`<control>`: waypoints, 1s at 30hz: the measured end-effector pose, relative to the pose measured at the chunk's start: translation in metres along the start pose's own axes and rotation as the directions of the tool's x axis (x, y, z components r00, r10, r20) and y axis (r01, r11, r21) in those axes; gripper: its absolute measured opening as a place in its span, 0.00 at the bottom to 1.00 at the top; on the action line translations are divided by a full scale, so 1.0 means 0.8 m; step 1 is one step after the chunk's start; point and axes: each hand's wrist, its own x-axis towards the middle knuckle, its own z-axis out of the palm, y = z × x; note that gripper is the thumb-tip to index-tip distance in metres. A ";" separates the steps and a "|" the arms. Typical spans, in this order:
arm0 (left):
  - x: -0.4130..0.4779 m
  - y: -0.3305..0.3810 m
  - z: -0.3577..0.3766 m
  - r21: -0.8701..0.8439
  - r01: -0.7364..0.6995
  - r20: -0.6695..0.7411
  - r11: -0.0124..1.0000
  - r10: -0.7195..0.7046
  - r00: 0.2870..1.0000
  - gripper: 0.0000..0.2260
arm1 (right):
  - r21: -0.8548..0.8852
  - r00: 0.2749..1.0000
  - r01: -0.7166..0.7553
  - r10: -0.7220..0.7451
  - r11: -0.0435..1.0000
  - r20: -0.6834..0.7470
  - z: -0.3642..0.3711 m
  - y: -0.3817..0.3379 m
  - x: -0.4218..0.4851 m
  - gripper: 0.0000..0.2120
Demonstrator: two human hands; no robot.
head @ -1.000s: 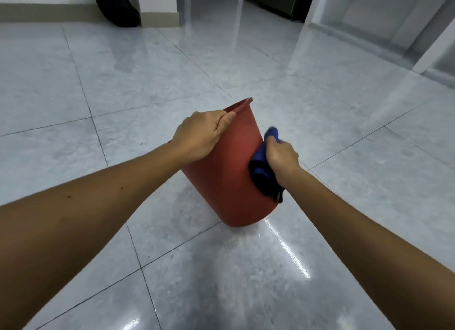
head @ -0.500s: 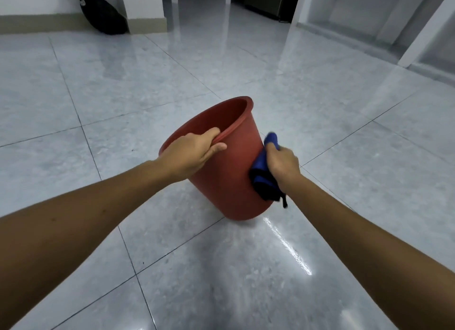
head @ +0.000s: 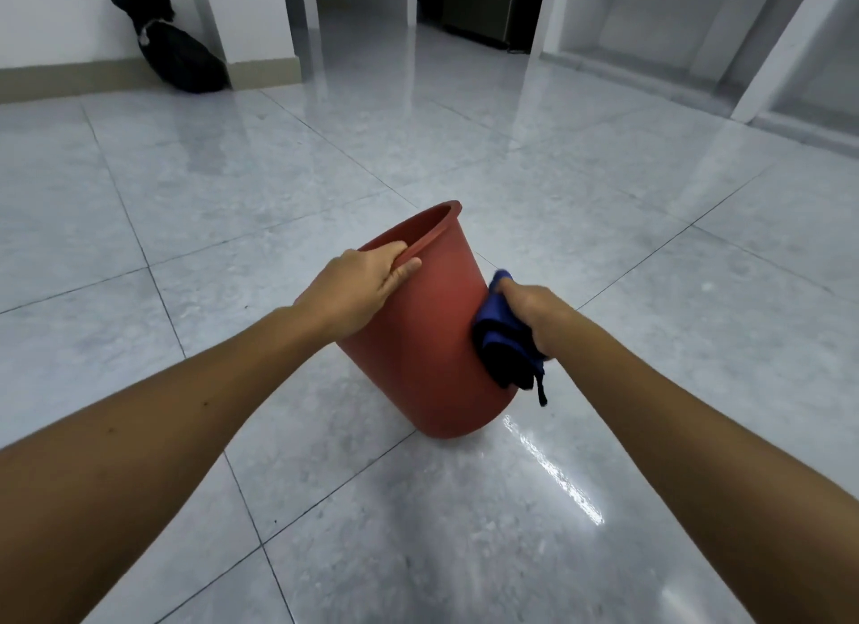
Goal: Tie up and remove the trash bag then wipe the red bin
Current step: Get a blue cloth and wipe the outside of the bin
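Observation:
The red bin (head: 432, 344) stands tilted on the glossy tiled floor, its mouth leaning away from me and to the right, with no bag in it. My left hand (head: 358, 288) grips the near rim, fingers hooked inside and thumb outside. My right hand (head: 534, 314) presses a bunched blue cloth (head: 502, 339) against the bin's right outer wall, a dark corner of the cloth hanging down. A tied black trash bag (head: 172, 51) lies against the far left wall.
Grey floor tiles (head: 232, 181) spread all around the bin. A white pillar (head: 251, 18) stands just right of the black bag. A dark doorway (head: 479, 5) opens at the back, and white frames (head: 781, 42) line the right side.
The bin has rocked under my left hand, its mouth showing more half a second ago and less now. My right hand keeps the cloth on the bin's right side, shifting slightly.

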 end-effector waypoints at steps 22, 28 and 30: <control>-0.016 -0.032 -0.010 0.059 0.112 -0.170 0.992 -0.100 0.980 0.12 | -0.092 0.904 0.409 -0.417 0.908 -0.096 0.063 -0.046 -0.012 0.15; 0.010 -0.010 -0.021 -0.302 -0.060 -0.270 0.951 -0.024 0.963 0.24 | -0.036 0.938 0.338 -0.340 0.940 -0.071 0.048 -0.024 0.017 0.16; -0.020 -0.034 -0.022 -0.152 -0.006 -0.218 0.988 -0.028 0.976 0.26 | -0.105 0.979 0.185 -0.193 0.977 -0.068 0.039 0.020 0.032 0.21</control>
